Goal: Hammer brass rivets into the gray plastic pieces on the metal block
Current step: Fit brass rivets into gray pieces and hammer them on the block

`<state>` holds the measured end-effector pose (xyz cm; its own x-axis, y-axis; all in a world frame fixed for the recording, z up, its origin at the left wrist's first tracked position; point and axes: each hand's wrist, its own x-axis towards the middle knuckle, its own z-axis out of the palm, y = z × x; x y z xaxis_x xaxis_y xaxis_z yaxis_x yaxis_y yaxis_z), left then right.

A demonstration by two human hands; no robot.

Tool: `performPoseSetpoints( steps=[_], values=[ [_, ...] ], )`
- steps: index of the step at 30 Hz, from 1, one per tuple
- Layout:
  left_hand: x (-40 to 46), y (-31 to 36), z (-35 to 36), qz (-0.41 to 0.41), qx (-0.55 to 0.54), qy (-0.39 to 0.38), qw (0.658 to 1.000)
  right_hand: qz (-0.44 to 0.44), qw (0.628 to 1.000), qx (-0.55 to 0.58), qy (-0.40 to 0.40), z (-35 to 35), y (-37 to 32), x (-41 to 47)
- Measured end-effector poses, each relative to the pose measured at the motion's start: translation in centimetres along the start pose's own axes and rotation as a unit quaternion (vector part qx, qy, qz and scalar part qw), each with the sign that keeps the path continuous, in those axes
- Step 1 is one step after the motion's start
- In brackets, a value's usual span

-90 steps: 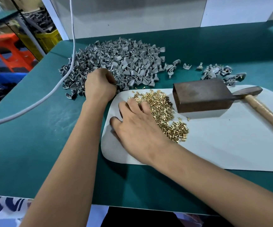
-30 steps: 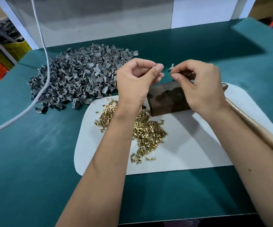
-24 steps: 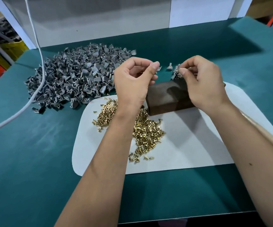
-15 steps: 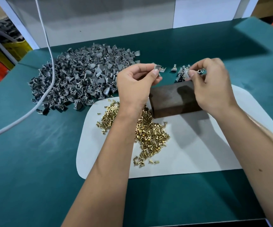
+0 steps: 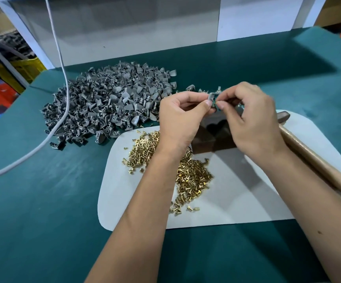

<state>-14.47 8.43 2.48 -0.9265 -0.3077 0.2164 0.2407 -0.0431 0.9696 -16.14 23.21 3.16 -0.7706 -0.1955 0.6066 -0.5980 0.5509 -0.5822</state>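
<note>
My left hand (image 5: pixel 182 115) pinches a small gray plastic piece (image 5: pixel 213 97) in the air above the dark metal block (image 5: pixel 210 137). My right hand (image 5: pixel 249 119) meets it fingertip to fingertip, its thumb and forefinger pinched together at the piece; whether a rivet sits between them is too small to tell. A heap of brass rivets (image 5: pixel 190 172) lies on the white mat (image 5: pixel 237 201), partly under my left forearm. The big pile of gray plastic pieces (image 5: pixel 108 105) lies on the green table at the left. A hammer (image 5: pixel 316 166) lies to the right of the block.
A white cable (image 5: pixel 61 111) hangs down over the gray pile and runs off to the left. A few loose gray pieces (image 5: pixel 191 87) lie behind my hands. The green table (image 5: pixel 42 211) ends at a wall panel behind and at crates on the left.
My left hand left the gray pile and my right hand left the rivets; both rose above the block. In the last half second they came together at the gray piece.
</note>
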Motion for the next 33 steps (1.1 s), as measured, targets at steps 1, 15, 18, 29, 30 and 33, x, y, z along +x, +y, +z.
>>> performPoseSetpoints(
  steps=[1, 15, 18, 29, 30, 33],
  values=[
    [0.0, 0.0, 0.1, -0.002, 0.002, -0.001, 1.000, 0.004, 1.000, 0.006, -0.001, 0.1, 0.0, 0.0],
    [-0.3, -0.3, 0.6, 0.013, 0.009, -0.011, 1.000, 0.059, 0.998, 0.018, 0.029, 0.0, -0.2, 0.2],
    [-0.4, -0.4, 0.7, 0.021, 0.012, -0.008, 1.000, 0.076, 0.996, 0.030, 0.022, -0.2, -0.2, 0.3],
    [-0.7, -0.4, 1.3, 0.050, 0.048, 0.011, 0.997, 0.083, 0.995, 0.009, 0.061, 0.0, -0.7, 0.0],
    [-0.7, -0.5, 1.4, 0.055, 0.059, 0.011, 0.997, 0.086, 0.994, 0.008, 0.061, 0.0, -0.7, 0.0],
    [-0.7, -0.7, 1.4, 0.076, 0.105, 0.004, 0.992, 0.098, 0.994, -0.003, 0.046, 0.1, -0.5, 0.0]
  ],
)
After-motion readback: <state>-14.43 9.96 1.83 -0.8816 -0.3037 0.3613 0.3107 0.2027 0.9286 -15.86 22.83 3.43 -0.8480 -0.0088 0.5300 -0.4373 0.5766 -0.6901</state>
